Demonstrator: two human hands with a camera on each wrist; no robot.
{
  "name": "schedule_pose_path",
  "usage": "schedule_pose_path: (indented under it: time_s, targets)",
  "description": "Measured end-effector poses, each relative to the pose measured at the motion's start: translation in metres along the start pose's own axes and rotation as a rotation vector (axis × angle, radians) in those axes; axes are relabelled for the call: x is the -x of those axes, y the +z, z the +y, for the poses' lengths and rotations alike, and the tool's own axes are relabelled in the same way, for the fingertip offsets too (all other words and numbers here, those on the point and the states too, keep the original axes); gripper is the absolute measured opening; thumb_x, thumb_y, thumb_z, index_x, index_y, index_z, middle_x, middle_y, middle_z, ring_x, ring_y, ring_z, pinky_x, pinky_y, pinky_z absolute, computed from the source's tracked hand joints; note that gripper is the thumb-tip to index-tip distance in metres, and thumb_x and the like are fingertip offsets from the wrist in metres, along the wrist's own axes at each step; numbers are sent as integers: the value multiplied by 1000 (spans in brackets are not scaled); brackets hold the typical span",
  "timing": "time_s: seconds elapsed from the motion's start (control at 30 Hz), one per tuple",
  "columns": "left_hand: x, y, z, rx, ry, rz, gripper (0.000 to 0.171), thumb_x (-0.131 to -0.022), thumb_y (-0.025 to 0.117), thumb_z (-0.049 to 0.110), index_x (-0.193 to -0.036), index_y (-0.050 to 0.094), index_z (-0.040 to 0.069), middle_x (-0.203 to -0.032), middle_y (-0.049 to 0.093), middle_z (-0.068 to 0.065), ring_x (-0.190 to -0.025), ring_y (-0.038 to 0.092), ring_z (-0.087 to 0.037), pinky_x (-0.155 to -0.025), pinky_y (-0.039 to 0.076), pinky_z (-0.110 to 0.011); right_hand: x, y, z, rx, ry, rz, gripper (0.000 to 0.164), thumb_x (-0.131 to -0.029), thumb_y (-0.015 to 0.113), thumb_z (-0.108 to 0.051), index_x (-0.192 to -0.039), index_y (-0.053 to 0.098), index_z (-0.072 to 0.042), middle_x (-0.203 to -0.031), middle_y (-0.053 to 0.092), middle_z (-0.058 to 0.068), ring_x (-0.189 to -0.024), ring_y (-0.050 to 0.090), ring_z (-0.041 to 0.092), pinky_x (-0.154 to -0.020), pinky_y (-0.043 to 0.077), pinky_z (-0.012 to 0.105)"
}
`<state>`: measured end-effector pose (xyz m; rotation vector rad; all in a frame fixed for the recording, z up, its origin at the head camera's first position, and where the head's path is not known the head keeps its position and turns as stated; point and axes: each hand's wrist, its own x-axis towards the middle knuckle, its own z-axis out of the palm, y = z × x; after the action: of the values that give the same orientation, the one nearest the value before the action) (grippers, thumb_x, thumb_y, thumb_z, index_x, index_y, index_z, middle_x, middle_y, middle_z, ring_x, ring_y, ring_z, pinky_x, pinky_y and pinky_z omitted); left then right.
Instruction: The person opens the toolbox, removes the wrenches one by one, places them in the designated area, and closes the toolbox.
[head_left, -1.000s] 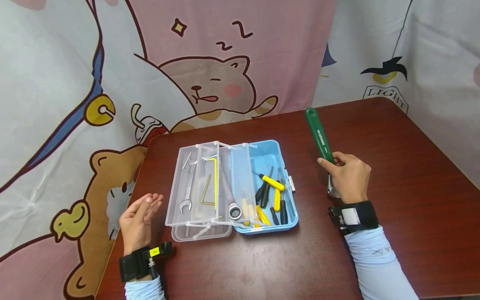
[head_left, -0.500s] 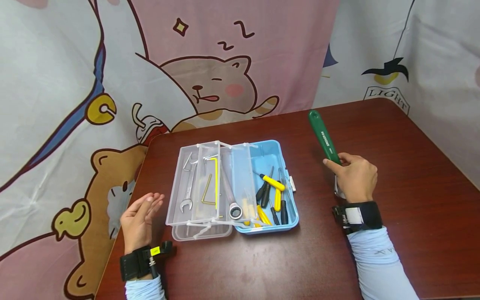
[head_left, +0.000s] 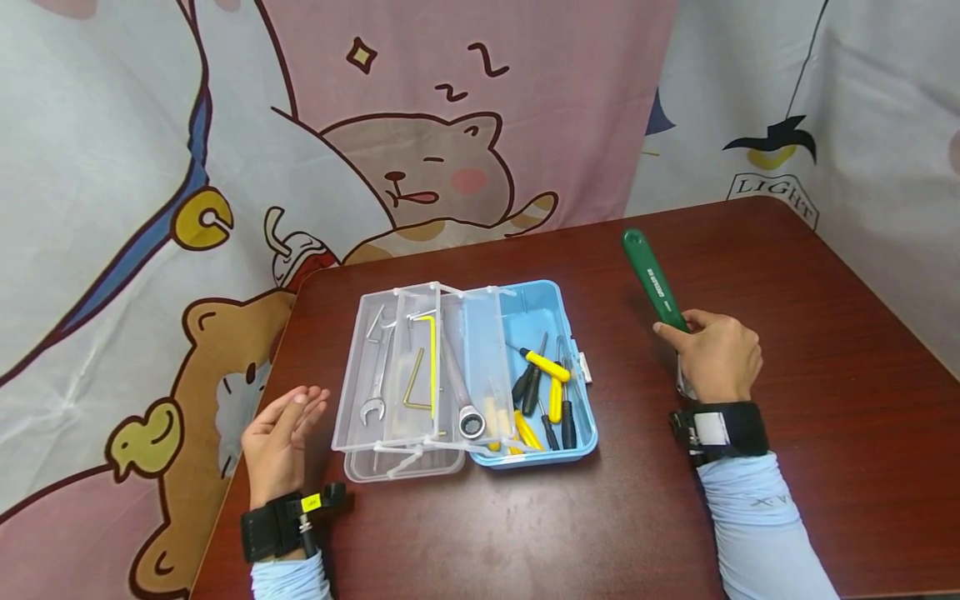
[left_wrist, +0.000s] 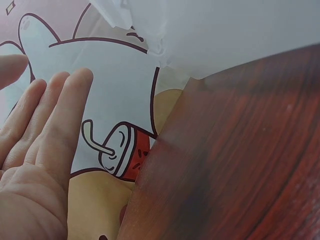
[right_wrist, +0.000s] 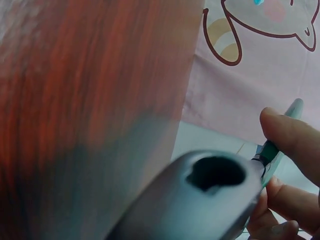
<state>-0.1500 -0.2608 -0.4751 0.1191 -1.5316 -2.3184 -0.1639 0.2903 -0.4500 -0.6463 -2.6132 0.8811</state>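
Note:
My right hand [head_left: 722, 357] grips a green-handled wrench [head_left: 651, 271] on the right side, with thumb and fingers around the lower handle. Its green end points away from me, and part of its metal end is hidden by the hand. Close up in the right wrist view, the wrench's blurred metal head [right_wrist: 170, 200] shows a dark oval opening. At the left, my left hand [head_left: 279, 437] holds nothing, its palm turned up and fingers loosely extended beside the toolbox. The left wrist view shows the same hand [left_wrist: 37, 165] with long, relaxed fingers.
Mid-table stands an open light-blue toolbox [head_left: 528, 292] holding several yellow and black screwdrivers. Its clear tray [head_left: 347, 400] swings out to the left, with an open-end wrench [head_left: 377, 379], hex keys [head_left: 433, 358] and a ratcheting wrench [head_left: 459, 387]. Behind the table [head_left: 525, 533] hangs a printed cloth [head_left: 585, 100].
My right hand has shifted slightly right with the green-handled wrench, whose far end has come a little lower in the view. The left hand and toolbox stay put.

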Motion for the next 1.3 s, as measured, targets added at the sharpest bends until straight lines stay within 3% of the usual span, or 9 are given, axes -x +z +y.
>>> schedule_pose_path:
  time_s: [0.13, 0.57, 1.3]
  targets:
    - [0, 0, 0, 6, 2, 6, 23, -98, 63, -9, -118, 65, -21, -101, 76, -26, -93, 77, -35, -86, 59, -43, -2, 0, 2, 6, 25, -38, 54, -89, 80, -46, -122, 75, -4, -102, 74, 24, -93, 62, 46, -70, 43, 53]
    - [-1, 1, 0, -3, -11, 21, 27, -97, 65, -7, -120, 63, -21, -100, 76, -23, -93, 77, -33, -86, 55, -45, -7, -4, 11, 49, 91, -123, 62, -90, 79, -49, -127, 71, 0, -107, 70, 28, -91, 57, 44, -64, 41, 48]
    - [-1, 0, 1, -23, -8, 20, 27, -97, 66, -6, -120, 64, -21, -100, 77, -22, -92, 78, -31, -86, 56, -44, -15, -7, 21, 89, 145, -197, 62, -88, 81, -47, -123, 71, 3, -110, 68, 30, -94, 55, 44, -68, 41, 50]
